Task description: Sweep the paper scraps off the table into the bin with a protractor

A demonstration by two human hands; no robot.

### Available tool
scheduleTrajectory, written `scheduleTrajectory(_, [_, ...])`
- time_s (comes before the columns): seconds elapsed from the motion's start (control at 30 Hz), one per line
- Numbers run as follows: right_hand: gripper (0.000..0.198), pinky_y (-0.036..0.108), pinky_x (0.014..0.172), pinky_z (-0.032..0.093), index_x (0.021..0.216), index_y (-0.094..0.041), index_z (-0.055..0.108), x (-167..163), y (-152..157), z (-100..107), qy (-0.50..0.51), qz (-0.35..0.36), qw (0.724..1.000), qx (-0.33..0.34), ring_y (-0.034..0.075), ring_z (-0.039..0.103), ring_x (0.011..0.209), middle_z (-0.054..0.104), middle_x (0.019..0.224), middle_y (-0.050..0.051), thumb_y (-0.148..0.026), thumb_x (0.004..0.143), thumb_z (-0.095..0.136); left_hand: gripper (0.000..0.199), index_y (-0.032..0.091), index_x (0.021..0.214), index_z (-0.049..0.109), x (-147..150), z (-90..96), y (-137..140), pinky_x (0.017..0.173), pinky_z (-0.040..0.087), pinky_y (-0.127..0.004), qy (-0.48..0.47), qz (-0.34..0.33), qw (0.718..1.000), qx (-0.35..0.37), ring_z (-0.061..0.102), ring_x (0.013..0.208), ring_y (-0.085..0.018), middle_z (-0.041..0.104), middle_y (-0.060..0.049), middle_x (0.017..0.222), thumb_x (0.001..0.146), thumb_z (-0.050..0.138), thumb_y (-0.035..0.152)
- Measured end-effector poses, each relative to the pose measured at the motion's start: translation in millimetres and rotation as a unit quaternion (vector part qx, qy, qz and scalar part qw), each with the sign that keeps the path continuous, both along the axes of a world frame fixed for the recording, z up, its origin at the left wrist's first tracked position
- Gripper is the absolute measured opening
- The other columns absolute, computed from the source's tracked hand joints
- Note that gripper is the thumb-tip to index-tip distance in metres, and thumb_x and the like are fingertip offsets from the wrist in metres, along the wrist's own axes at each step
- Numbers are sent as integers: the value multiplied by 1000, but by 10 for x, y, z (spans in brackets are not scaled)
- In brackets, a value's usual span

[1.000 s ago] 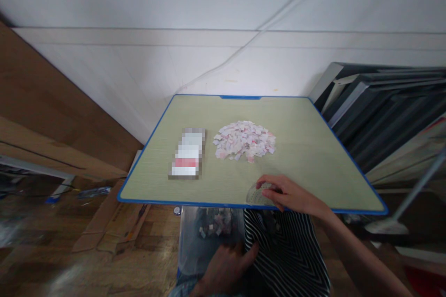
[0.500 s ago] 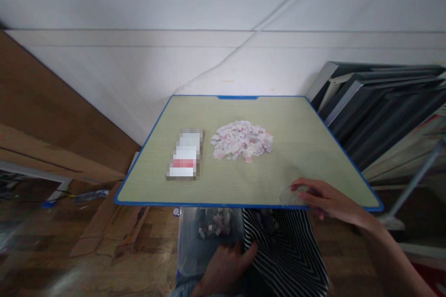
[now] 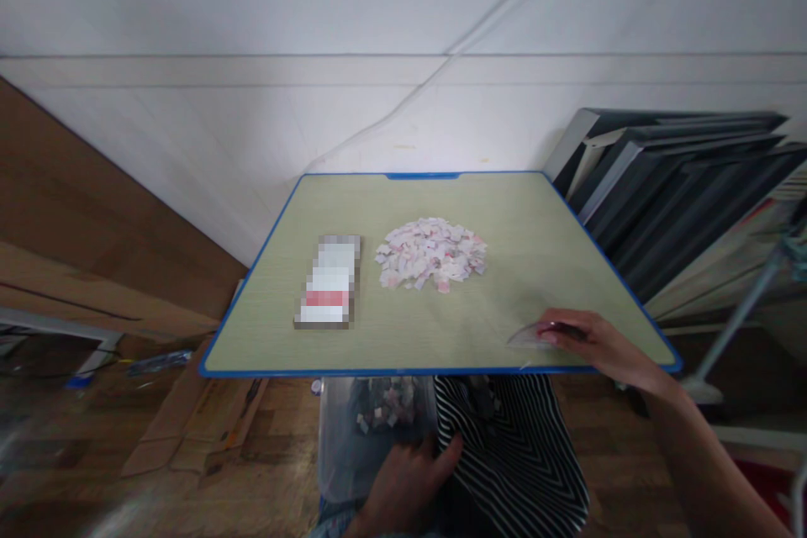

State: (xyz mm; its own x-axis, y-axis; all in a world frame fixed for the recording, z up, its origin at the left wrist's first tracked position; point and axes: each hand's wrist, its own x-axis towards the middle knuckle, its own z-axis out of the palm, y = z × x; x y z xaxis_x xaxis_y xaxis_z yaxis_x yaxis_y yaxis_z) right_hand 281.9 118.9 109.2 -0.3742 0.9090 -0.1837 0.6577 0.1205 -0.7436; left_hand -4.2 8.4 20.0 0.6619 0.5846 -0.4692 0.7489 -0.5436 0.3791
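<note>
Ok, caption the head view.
Right hand holds a thin clear piece by the near edge of the table, heap of paper scraps farther back.

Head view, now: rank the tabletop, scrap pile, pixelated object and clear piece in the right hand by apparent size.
1. Tabletop
2. Scrap pile
3. Pixelated object
4. Clear piece, partly covered by the right hand

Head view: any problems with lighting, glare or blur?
In the head view, the tabletop is brighter than the left hand below; in the same view, glare marks the wood floor at lower left, and coarse pixelation masks the oblong item beside the scrap pile.
</note>
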Motion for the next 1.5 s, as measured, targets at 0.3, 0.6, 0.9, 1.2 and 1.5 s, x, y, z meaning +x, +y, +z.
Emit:
scheduleTrajectory(0.3, [27,29,70,43,77,-20,64,73,-241,20,23,80,996,20,19,57,76,62,80,6,-38,85,46,59,24,134,18,-16,-80,-26,77,46,-39,-13,-2,1000,8,55,96,-26,53,-14,112,83,43,11])
scheduleTrajectory(0.6, [25,31,68,44,77,-20,61,42,-300,74,13,77,997,6,19,56,74,62,78,6,-38,84,46,58,24,134,18,-9,-50,-10,76,47,-38,-1,-4,1000,6,56,94,-26,55,-14,109,83,42,12])
scheduleTrajectory(0.9, [24,24,58,40,71,-18,55,-531,15,90,7,87,990,115,13,52,62,56,67,2,-34,86,44,56,23,134,19,-2,-32,-13,76,47,-37,1,-2,1000,17,56,96,-26,54,-14,112,84,42,13])
scheduleTrajectory(1.2, [21,27,66,42,76,-16,58,-1437,-149,-200,-7,135,967,214,15,52,70,59,73,5,-24,87,42,51,22,133,20,0,-74,-25,66,51,-37,4,-24,999,42,60,86,-26,57,-15,105,86,39,14])
scheduleTrajectory(1.5, [23,26,66,43,79,-16,57,-1376,-112,-131,-17,143,958,248,15,54,71,59,75,5,-25,89,39,53,22,133,18,-10,-91,-24,67,51,-36,-26,-22,998,53,60,87,-25,56,-14,106,86,41,15])
